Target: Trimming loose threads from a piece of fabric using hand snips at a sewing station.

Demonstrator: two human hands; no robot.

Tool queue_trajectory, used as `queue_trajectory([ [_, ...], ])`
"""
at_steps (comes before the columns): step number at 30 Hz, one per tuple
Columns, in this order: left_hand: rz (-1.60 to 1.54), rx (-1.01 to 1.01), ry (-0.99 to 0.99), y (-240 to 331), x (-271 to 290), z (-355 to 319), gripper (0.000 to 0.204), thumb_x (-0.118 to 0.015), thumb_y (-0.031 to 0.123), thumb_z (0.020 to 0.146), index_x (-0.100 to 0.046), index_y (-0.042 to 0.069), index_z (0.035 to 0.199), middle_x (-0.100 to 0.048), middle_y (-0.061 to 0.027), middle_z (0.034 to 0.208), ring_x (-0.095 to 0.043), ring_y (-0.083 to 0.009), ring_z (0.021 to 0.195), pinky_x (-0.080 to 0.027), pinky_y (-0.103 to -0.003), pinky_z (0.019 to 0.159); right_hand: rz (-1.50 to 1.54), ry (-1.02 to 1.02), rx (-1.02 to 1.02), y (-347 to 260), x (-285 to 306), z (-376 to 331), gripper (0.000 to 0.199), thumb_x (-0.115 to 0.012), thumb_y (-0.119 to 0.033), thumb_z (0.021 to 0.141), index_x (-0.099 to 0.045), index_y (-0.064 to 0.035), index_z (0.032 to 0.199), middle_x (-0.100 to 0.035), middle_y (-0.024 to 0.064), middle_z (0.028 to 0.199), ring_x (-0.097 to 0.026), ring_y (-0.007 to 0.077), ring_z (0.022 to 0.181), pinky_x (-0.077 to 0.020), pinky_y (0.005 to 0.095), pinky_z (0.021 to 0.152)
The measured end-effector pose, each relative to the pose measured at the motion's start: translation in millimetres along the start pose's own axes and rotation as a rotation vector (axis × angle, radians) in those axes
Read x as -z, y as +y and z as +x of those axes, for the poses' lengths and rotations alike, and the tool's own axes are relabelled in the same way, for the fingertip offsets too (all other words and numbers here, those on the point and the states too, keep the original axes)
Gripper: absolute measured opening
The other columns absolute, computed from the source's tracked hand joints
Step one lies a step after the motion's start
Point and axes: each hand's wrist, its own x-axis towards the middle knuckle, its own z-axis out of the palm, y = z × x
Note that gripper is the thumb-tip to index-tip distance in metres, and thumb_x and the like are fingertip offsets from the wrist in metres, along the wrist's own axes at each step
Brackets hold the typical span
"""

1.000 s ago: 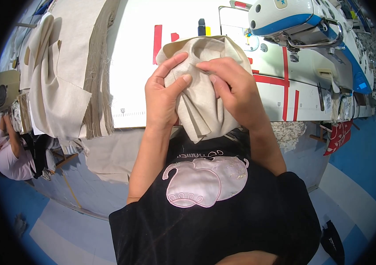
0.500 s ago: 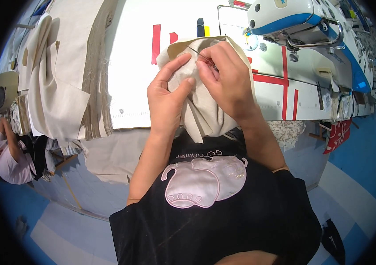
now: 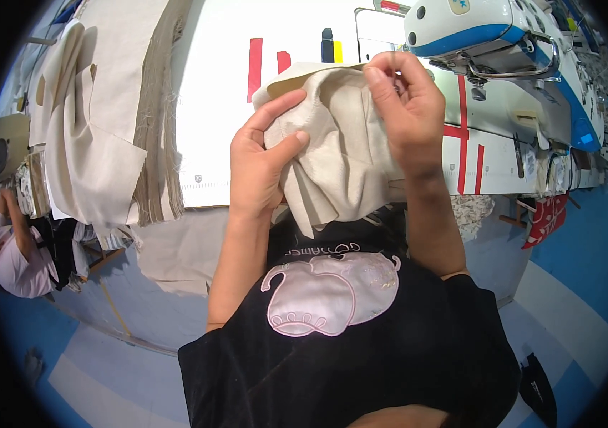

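A crumpled piece of beige fabric is held up over the front edge of the white table, its lower folds hanging toward my black shirt. My left hand is closed on its left side, thumb and fingers gripping the cloth. At the upper right edge of the cloth, my right hand pinches with thumb and forefinger. A small dark metal bit shows among the curled fingers of that hand; most of it is hidden, so its kind cannot be made out.
A white and blue sewing machine stands at the right back on the white table, which bears red tape strips. Stacked beige fabric pieces with frayed edges lie at left. Another person sits at far left.
My right hand has moved right, away from my left hand, to the cloth's upper edge. The thin pointed dark tool seen in it earlier is now mostly hidden. The cloth is spread wider.
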Motion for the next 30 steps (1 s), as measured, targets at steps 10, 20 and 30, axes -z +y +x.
queue_trajectory([
  [10,0.39,-0.191,-0.152,20,15,-3,0.041,-0.068,-0.005,0.081,-0.06,-0.004,0.121,-0.063,-0.0095,0.119,-0.058,-0.0173,0.113,-0.048,-0.031,0.096,-0.193,-0.471,0.035,7,-1,21,0.041,-0.071,-0.011,0.088,-0.06,-0.0023,0.127,-0.059,0.0033,0.104,-0.054,0.0113,0.084,-0.0468,0.0253,0.075],
  [20,0.955,-0.928,0.189,1,18,-8,0.065,-0.064,-0.017,0.069,-0.043,0.002,0.128,-0.056,-0.0181,0.117,-0.058,-0.0329,0.107,-0.047,-0.039,0.095,-0.23,-0.162,0.358,-10,-13,-3,0.023,-0.059,0.008,0.075,-0.062,0.0001,0.096,-0.06,0.0108,0.104,-0.063,0.0241,0.09,-0.0515,0.0302,0.074],
  [30,1.073,-1.367,0.078,-7,15,-19,0.027,-0.074,0.005,0.058,-0.057,0.007,0.079,-0.055,-0.0065,0.092,-0.056,-0.0251,0.082,-0.046,-0.035,0.07,-0.028,-0.2,0.273,6,11,-28,0.02,-0.054,0.012,0.076,-0.061,-0.0023,0.088,-0.06,0.0088,0.11,-0.056,0.0179,0.105,-0.0473,0.0289,0.088],
])
